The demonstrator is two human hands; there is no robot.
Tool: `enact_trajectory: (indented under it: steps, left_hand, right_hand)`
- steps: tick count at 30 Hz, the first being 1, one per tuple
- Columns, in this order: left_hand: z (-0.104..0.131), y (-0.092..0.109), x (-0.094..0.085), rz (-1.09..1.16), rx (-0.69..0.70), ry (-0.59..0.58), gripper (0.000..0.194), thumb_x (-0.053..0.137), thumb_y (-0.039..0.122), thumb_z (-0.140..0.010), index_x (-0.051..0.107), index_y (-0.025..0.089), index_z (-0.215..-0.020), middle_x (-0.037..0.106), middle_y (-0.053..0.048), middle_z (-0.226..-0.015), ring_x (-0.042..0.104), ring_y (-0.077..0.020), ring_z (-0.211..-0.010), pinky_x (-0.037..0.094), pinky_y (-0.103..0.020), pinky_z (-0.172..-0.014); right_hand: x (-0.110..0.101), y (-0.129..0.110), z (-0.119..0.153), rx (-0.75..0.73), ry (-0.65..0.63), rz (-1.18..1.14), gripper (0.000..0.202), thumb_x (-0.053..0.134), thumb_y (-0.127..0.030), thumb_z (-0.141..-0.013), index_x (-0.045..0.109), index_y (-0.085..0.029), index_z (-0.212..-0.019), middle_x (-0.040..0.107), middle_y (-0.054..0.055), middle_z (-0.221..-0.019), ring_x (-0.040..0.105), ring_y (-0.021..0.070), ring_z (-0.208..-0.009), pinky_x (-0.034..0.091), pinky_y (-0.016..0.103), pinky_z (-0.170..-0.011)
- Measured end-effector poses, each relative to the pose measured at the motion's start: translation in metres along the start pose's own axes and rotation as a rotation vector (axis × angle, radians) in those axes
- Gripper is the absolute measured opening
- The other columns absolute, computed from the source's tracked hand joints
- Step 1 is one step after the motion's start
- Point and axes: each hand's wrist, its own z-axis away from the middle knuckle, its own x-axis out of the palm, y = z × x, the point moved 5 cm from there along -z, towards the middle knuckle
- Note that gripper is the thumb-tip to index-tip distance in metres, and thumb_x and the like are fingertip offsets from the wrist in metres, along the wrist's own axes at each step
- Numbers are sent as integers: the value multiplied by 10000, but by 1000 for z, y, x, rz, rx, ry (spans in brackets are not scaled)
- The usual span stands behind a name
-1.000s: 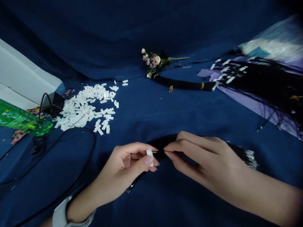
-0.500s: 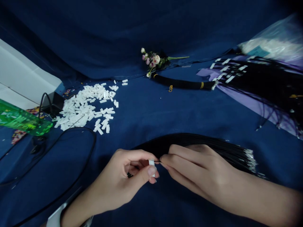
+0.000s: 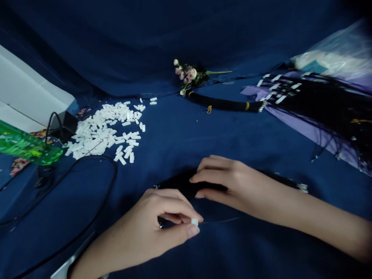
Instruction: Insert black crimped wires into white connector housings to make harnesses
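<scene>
Between the thumb and fingertips of my left hand [image 3: 162,221] is a small white plastic piece [image 3: 194,222]. A thin line [image 3: 222,221], a wire or thread, runs right from that piece over the cloth; where it attaches is hidden. My right hand [image 3: 241,182] hovers at the bundle of black cords [image 3: 178,183], thumb and fingers apart, nothing visible between them. The bundle lies behind both hands, its silvery ends [image 3: 302,188] showing at the right. Something dark and shiny peeks from inside my left palm, too hidden to name.
Many loose white pieces [image 3: 95,131] are heaped at left, near a green bottle [image 3: 31,149] and a black cable [image 3: 112,182]. Artificial flowers [image 3: 188,74] and a tied black cord bundle [image 3: 223,103] lie farther back. More tagged cords [image 3: 322,99] and a clear bag [image 3: 343,54] are at right.
My right hand has let go of the dark strand at the white piece, opened and moved up over the cord bundle. My left hand has shifted slightly down and right, turning the piece.
</scene>
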Motion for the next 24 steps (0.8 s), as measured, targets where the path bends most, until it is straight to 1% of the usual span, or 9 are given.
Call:
enact_trajectory:
  steps: [3, 5, 9, 12, 15, 17, 21, 24]
  left_hand:
    - [1, 2, 3, -58, 36, -5, 151, 641, 315, -827, 758, 321, -923, 671, 14, -835, 631, -95, -736, 519, -152, -679]
    - [1, 2, 3, -57, 26, -7, 160, 640, 331, -825, 759, 311, -930, 669, 3, -815, 638, -106, -728, 525, -162, -671]
    - [0, -3, 4, -19, -28, -16, 186, 631, 363, -826, 756, 277, -933, 688, -14, -875, 666, -118, -734, 542, -165, -665]
    - [-1, -5, 4, -2, -54, -3, 179, 627, 353, -831, 747, 281, -944, 686, 2, -895, 669, -109, -760, 542, -148, -676]
    - [-1, -7, 4, 30, -120, 24, 161, 622, 334, -835, 741, 275, -927, 675, 16, -868, 658, -101, -758, 530, -139, -671]
    - [-1, -8, 4, 56, -169, 31, 159, 631, 336, -827, 740, 265, -918, 671, 18, -849, 647, -98, -742, 518, -137, -652]
    - [0, -7, 4, 74, -208, 34, 153, 642, 343, -818, 739, 250, -892, 679, 20, -830, 647, -99, -748, 508, -137, -653]
    - [1, -6, 4, 94, -214, 37, 145, 645, 337, -817, 735, 242, -879, 683, 20, -820, 647, -96, -741, 500, -133, -638]
  right_hand:
    - [13, -4, -1, -33, -13, 28, 127, 539, -183, -893, 662, -179, -924, 565, 43, -909, 515, 134, -816, 434, 279, -693]
    - [16, -6, -2, -33, -5, 33, 149, 511, -150, -898, 654, -155, -854, 552, 45, -881, 498, 130, -793, 422, 287, -693]
    - [13, -6, -4, 15, 15, 14, 143, 508, -93, -874, 628, -159, -833, 545, 30, -899, 508, 107, -804, 428, 278, -755]
    - [7, -1, -3, 93, 50, 9, 141, 502, -112, -881, 618, -167, -821, 543, 29, -912, 525, 105, -813, 433, 283, -775]
    - [3, 4, -2, 162, 64, 16, 147, 517, -184, -894, 623, -185, -792, 549, 28, -913, 537, 120, -821, 440, 292, -747]
    - [2, 7, 0, 195, 63, 23, 152, 530, -199, -887, 628, -198, -772, 554, 23, -914, 538, 127, -828, 446, 288, -727]
    - [1, 9, 1, 221, 76, 41, 161, 527, -161, -873, 604, -188, -733, 571, 17, -887, 537, 127, -803, 457, 278, -702]
    - [-2, 10, 0, 239, 124, 47, 136, 493, -117, -874, 568, -175, -777, 594, 4, -824, 549, 99, -707, 461, 230, -602]
